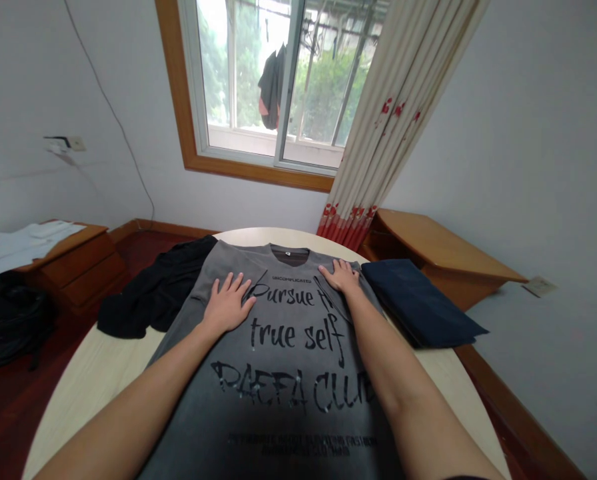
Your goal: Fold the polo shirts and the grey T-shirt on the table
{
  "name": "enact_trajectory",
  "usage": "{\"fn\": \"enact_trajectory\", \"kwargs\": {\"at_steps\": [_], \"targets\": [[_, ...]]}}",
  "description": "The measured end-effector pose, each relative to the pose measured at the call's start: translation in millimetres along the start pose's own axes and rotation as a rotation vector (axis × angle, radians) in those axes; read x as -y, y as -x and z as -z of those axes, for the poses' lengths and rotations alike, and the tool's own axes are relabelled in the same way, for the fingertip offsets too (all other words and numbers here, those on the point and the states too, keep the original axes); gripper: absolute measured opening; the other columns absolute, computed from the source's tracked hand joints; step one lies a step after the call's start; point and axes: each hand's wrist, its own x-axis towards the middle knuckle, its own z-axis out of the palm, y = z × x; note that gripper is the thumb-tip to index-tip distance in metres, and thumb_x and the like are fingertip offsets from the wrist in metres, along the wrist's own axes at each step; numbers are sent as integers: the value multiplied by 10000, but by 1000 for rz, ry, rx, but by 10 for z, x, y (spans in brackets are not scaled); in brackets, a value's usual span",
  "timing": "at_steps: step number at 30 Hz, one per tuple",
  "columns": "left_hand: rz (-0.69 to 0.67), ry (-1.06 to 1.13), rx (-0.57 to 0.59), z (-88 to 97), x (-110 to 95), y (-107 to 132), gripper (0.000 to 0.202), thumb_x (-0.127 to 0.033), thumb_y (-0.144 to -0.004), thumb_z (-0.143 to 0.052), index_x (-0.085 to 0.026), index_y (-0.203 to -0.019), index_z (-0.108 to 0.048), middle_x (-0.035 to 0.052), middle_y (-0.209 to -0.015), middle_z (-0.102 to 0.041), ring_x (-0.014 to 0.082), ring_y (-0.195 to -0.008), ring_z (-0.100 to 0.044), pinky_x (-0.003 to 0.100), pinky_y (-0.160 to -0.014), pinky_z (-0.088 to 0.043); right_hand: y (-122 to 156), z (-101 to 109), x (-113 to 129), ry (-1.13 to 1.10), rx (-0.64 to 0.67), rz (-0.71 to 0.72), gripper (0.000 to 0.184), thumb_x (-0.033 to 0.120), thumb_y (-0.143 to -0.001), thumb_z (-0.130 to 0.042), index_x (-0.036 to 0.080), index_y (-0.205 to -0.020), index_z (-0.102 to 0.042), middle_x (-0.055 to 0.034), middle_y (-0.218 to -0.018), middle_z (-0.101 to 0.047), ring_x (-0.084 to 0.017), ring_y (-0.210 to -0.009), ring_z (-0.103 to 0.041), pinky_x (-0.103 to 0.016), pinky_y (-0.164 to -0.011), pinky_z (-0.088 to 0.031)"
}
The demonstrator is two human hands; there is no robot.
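Observation:
A grey T-shirt (283, 347) with black lettering lies spread front side up, its collar toward the window. My left hand (227, 303) rests on the upper left of its chest, fingers spread. Near the right shoulder, my right hand (342, 275) lies on the cloth with its fingers apart. Neither hand grips the fabric. The right forearm covers part of the print, and the shirt's bottom hem is out of view.
The shirt lies on a round pale table (91, 383). A crumpled black garment (153, 287) is at the left, folded navy cloth (418, 300) at the right. Beyond stand a wooden desk (443, 247), a curtain (393, 113) and a drawer cabinet (88, 263).

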Motion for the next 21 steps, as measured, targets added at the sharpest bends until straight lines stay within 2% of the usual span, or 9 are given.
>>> {"fn": "enact_trajectory", "kwargs": {"at_steps": [4,7,10,15,18,21], "targets": [[-3,14,-4,-20,11,-8,615,-537,-1001,-348,-238,-1526,-464,74,-1637,-330,333,-1535,-222,588,-1221,-167,38,73,49,-8,75,-2,954,775,-936,-242,107,-1616,-203,-173,-1686,-123,-335,-1557,-98,-573,-1217,-139],[1,12,-1,-10,6,-6,616,-532,-1003,-343,-232,-1528,-459,75,-1642,-319,331,-1537,-216,590,-1220,-171,226,107,184,-33,74,43,883,714,-975,-219,122,-1627,-147,-156,-1693,-74,-303,-1566,-62,-565,-1230,-82],[-2,1,8,7,12,-1,618,-533,-1005,-339,-227,-1529,-458,73,-1644,-315,327,-1537,-218,589,-1220,-174,596,98,384,-101,77,188,820,674,-998,-204,151,-1628,-161,-119,-1696,-70,-268,-1569,-64,-540,-1241,-49],[-12,13,-19,38,16,12,607,-523,-1014,-320,-219,-1518,-471,76,-1632,-346,314,-1529,-247,571,-1219,-196,1414,30,623,-179,181,437,845,722,-973,-278,182,-1621,-225,-97,-1692,-117,-276,-1568,-84,-516,-1247,-50],[-23,-3,-72,65,-31,61,566,-474,-1020,-321,-212,-1485,-512,94,-1603,-404,307,-1503,-308,548,-1211,-218,1805,-15,662,-171,183,480,833,711,-975,-302,189,-1620,-229,-88,-1691,-129,-274,-1569,-78,-519,-1249,-41],[-30,-38,-99,100,-78,187,520,-410,-1022,-314,-225,-1447,-551,101,-1553,-479,294,-1461,-382,539,-1207,-216,2039,-27,634,-171,166,472,800,677,-991,-316,187,-1618,-235,-90,-1691,-136,-262,-1570,-77,-518,-1250,-54]]}}
